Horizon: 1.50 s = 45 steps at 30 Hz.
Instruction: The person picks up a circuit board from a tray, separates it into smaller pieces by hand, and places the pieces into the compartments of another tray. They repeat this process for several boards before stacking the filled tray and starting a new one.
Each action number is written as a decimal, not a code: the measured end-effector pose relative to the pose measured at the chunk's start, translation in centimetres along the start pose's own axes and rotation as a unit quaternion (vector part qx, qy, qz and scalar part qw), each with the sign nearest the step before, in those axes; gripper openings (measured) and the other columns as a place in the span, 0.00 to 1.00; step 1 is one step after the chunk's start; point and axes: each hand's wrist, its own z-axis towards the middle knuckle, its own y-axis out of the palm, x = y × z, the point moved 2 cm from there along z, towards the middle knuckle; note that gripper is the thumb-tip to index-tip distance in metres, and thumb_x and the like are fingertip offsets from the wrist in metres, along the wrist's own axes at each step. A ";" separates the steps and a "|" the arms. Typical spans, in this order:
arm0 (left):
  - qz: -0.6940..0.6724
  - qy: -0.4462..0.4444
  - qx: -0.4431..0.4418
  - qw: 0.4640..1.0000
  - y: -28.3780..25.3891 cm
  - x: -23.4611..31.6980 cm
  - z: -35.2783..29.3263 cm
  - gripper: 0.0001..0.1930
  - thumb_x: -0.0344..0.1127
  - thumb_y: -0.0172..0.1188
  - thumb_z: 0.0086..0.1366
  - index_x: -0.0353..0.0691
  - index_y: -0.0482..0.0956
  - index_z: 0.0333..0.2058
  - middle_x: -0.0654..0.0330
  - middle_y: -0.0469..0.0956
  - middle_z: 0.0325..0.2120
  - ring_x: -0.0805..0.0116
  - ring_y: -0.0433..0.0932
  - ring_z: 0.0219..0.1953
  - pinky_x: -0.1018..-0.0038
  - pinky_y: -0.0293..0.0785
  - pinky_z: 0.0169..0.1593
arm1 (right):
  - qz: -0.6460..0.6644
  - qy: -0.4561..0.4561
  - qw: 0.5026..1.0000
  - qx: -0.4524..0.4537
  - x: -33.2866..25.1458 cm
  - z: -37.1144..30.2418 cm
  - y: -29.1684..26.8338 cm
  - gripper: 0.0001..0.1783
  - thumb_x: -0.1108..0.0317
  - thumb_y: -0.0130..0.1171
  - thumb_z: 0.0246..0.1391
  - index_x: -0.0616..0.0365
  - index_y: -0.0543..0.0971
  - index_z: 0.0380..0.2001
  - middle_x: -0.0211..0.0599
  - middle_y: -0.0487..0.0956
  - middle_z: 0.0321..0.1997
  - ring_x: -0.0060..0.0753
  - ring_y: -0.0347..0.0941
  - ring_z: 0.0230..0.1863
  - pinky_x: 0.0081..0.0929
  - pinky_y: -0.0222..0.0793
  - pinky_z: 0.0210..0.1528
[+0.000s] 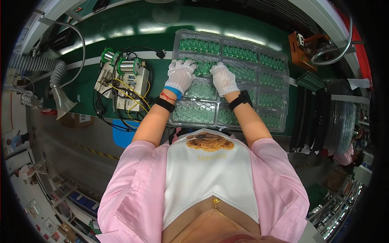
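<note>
A large clear plastic tray (175, 44) with compartments lies in front of me, filled with rows of green circuit boards (239, 52). White gloves cover both my hands. My left hand (181, 76) is at the left end of a short row of boards (204, 68) in the second row from the far side, its fingers bent against them. From the other end, my right hand (223, 79) closes on the same row with its fingertips. The boards lie between the two hands. My fingertips are partly hidden among them.
Left of the tray stand solder wire spools (129, 66) on a soldering unit (131, 87) with tangled cables. A fume hose with a funnel (63, 101) hangs farther left. At the right are an orange device (302, 52), a loose group of boards (310, 81) and stacked clear trays (342, 125).
</note>
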 end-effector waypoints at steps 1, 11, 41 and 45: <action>0.001 0.007 0.008 1.000 0.1 -0.3 -0.2 0.18 0.44 0.62 0.52 0.54 0.77 0.44 0.67 0.72 0.50 0.60 0.69 0.52 0.57 0.61 0.55 | 0.018 0.013 1.000 -0.018 -0.3 -0.1 -0.7 0.05 0.70 0.53 0.49 0.57 0.77 0.30 0.40 0.75 0.36 0.39 0.76 0.36 0.35 0.75 0.33; 0.022 0.047 0.004 0.999 0.3 0.3 -1.0 0.16 0.48 0.56 0.56 0.54 0.78 0.43 0.66 0.73 0.48 0.57 0.65 0.56 0.43 0.49 0.61 | 0.040 -0.015 0.999 -0.002 -3.2 -1.3 -3.2 0.27 0.51 0.55 0.52 0.58 0.71 0.49 0.44 0.71 0.54 0.45 0.64 0.56 0.45 0.58 0.55; -0.044 0.065 -0.005 0.997 -0.6 1.7 -1.5 0.17 0.51 0.55 0.57 0.54 0.78 0.43 0.67 0.72 0.48 0.59 0.64 0.57 0.46 0.51 0.62 | 0.156 0.147 0.973 0.090 5.4 -3.0 -2.3 0.17 0.66 0.55 0.54 0.65 0.76 0.45 0.49 0.75 0.49 0.49 0.69 0.53 0.36 0.61 0.58; -0.050 0.047 0.055 0.996 -1.8 0.9 -1.5 0.15 0.48 0.55 0.54 0.46 0.79 0.33 0.51 0.76 0.35 0.52 0.74 0.42 0.57 0.68 0.49 | 0.170 0.168 0.971 0.011 5.1 -3.1 -4.9 0.24 0.65 0.59 0.46 0.59 0.76 0.49 0.49 0.74 0.53 0.48 0.68 0.55 0.37 0.60 0.59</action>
